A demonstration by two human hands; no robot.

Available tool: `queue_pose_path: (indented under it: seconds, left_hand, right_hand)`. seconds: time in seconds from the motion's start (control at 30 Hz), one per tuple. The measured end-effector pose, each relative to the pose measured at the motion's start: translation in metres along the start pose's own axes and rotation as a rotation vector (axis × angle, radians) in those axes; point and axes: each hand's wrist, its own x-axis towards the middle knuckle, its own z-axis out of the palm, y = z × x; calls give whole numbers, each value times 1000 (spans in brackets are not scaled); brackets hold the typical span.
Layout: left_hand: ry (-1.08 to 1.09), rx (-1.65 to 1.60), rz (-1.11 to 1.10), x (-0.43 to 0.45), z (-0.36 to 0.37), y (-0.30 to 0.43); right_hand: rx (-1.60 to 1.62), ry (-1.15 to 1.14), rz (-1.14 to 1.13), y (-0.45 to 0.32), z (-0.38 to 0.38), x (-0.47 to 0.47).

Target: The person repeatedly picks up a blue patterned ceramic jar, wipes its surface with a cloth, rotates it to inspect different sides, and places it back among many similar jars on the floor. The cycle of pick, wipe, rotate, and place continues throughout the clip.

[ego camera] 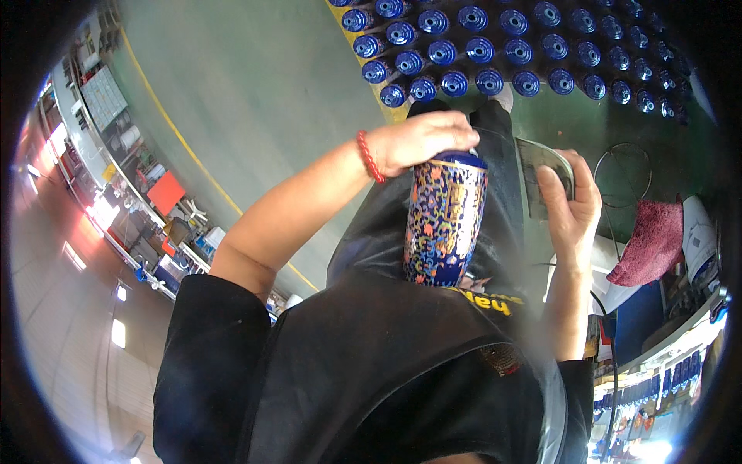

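Observation:
A dark blue ceramic-looking bottle with a colourful floral pattern and gold lettering rests against the lap of a dark apron. My left hand, with a red beaded bracelet at the wrist, grips its neck end; the neck is mostly hidden under the fingers. To the right of the bottle, my right hand pinches a thin, flat, grey-green sheet with a rounded corner between thumb and fingers. The sheet and the bottle are apart.
Rows of blue bottles stand on the green floor beyond my feet. At the right are a wire hoop, a dark red textured cloth and a black cable. Cluttered tables and a red panel lie far left, past a yellow floor line.

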Motion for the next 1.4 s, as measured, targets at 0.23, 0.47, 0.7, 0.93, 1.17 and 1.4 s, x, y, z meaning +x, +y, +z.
queue_pose_path:
  seconds: [0.23, 0.47, 0.7, 0.93, 1.17, 1.4]
  left_hand:
    - [33, -162, 241, -7, -26, 23]
    - [308, -161, 346, -12, -40, 33]
    - [516, -177, 429, -23, -51, 29]
    - [711, -232, 461, -33, -54, 24]
    - [724, -266, 445, -48, -66, 3]
    - [634, -77, 458, -76, -83, -17]
  right_hand:
    - [62, -188, -74, 55, 9, -49]
    - [323, -355, 293, 39, 35, -62]
    - [719, -384, 527, 26, 49, -56]
    - [538, -334, 366, 18, 64, -50]
    - [102, -229, -87, 11, 74, -37]
    - [270, -196, 112, 16, 85, -17]
